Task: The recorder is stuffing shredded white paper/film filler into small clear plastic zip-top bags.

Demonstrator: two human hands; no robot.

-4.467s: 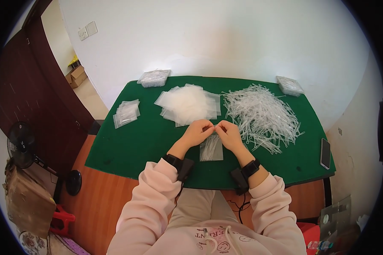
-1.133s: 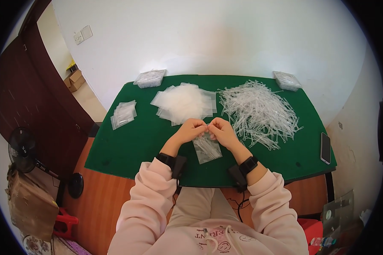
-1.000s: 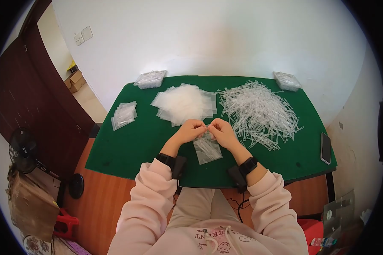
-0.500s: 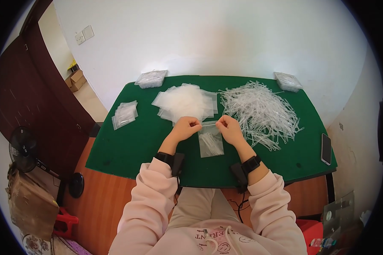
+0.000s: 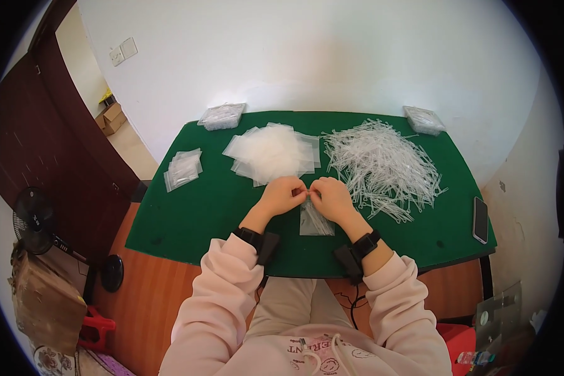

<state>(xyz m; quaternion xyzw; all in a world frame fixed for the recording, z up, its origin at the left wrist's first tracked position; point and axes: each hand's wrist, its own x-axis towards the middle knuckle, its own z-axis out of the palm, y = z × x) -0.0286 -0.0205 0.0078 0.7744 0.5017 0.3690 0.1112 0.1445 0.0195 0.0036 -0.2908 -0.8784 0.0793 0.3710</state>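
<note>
Pinching the top of a clear bag of plastic sticks (image 5: 318, 225) with the left hand (image 5: 285, 193) and the right hand (image 5: 331, 198), clamping thumbs and fingers on it close together. Holding it at the near middle of the green table (image 5: 194, 225), nearer than a heap of flat bags (image 5: 270, 152) and left of a pile of loose sticks (image 5: 385, 166).

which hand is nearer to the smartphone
Right. The right hand is to the left of the smartphone, well apart from it; the left hand is farther left, on the right hand's far side.
</note>
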